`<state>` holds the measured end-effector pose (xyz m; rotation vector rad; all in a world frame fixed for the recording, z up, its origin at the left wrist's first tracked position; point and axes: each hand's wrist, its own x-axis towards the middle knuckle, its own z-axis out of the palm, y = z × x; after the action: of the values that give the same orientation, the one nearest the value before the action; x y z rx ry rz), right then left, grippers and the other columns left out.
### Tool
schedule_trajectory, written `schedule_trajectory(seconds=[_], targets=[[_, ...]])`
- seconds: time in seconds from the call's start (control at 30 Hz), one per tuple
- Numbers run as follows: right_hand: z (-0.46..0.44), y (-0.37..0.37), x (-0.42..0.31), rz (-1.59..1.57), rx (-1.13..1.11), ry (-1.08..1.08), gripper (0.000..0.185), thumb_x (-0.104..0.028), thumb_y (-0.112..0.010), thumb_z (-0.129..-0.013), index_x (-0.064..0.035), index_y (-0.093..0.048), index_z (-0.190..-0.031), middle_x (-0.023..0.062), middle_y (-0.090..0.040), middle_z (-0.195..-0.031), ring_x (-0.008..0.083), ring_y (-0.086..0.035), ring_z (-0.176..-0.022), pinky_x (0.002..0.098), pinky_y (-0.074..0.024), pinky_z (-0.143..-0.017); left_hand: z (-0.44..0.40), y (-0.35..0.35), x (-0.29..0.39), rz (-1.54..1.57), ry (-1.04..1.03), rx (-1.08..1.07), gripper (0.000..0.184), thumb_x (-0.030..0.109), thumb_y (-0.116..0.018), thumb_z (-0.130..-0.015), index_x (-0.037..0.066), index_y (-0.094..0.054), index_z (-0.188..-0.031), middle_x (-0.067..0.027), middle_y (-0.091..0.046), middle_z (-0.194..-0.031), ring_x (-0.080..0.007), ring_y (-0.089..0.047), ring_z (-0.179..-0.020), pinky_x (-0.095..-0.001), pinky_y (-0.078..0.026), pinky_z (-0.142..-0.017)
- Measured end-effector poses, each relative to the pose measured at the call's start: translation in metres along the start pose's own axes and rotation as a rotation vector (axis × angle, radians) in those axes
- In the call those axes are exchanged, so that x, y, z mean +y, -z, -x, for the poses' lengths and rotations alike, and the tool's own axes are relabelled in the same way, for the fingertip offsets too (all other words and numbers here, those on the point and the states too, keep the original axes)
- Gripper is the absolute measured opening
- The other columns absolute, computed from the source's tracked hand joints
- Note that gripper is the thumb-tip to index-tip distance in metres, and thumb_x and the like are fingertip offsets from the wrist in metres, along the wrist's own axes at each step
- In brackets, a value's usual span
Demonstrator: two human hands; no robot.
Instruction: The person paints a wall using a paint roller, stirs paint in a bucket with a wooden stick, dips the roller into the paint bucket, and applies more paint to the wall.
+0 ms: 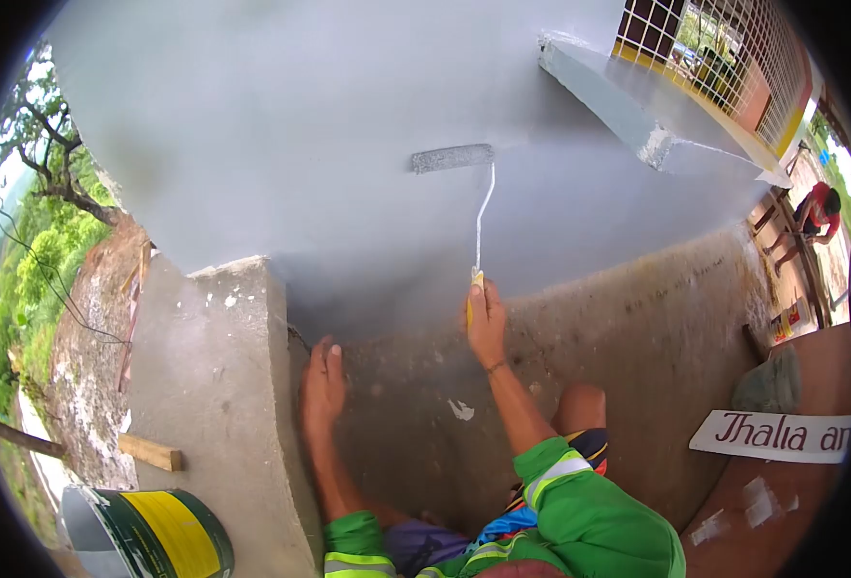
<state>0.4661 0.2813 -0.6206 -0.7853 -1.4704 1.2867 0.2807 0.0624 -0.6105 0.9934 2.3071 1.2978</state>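
My right hand is closed around the yellow handle of a paint roller. The roller's grey-coated sleeve lies against the grey painted wall, above a bare concrete strip. A bent, paint-speckled wire frame joins sleeve and handle. Lower and to the left, my left hand rests with fingers extended beside the edge of a concrete block; nothing shows in it.
A green and yellow paint bucket stands at lower left, below a wood offcut. A concrete ledge juts out at upper right beside a metal grille. A lettered sign lies at right. Another person bends farther off.
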Motion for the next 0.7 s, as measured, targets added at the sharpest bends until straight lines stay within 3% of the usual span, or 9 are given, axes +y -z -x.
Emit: schedule_trajectory(seconds=[0.2, 0.37, 0.7], targets=[[-0.037, -0.017, -0.057, -0.132, 0.009, 0.084, 0.026, -0.029, -0.045, -0.109, -0.0054, -0.056, -0.108, -0.0035, -0.045, -0.062, 0.0047, -0.040, -0.049, 0.0234, -0.0337, -0.045, -0.001, -0.002, 0.004, -0.021, 0.043, -0.051, 0.056, 0.042, -0.041, -0.108, -0.002, -0.053, -0.140, -0.0268, -0.059, -0.136, -0.0411, -0.056, -0.129, -0.0443, -0.042, -0.109], [-0.053, -0.018, -0.087, -0.120, 0.007, 0.130, 0.028, -0.031, -0.046, -0.109, -0.0052, -0.056, -0.110, -0.0036, -0.045, -0.062, 0.0044, -0.038, -0.048, 0.0225, -0.0331, -0.045, -0.001, -0.004, 0.000, -0.053, -0.014, -0.036, 0.057, 0.040, -0.041, -0.107, -0.005, -0.050, -0.140, -0.0306, -0.059, -0.133, -0.0458, -0.057, -0.125, -0.0458, -0.043, -0.106], [0.064, 0.019, 0.110, 0.069, 0.017, -0.220, 0.025, -0.030, -0.049, -0.108, -0.0065, -0.058, -0.106, -0.0043, -0.049, -0.072, 0.0043, -0.043, -0.059, 0.0238, -0.0380, -0.051, 0.006, -0.002, 0.014, -0.074, 0.026, -0.024, 0.056, 0.039, -0.041, -0.108, -0.006, -0.051, -0.140, -0.0314, -0.060, -0.132, -0.0458, -0.057, -0.125, -0.0451, -0.043, -0.105]])
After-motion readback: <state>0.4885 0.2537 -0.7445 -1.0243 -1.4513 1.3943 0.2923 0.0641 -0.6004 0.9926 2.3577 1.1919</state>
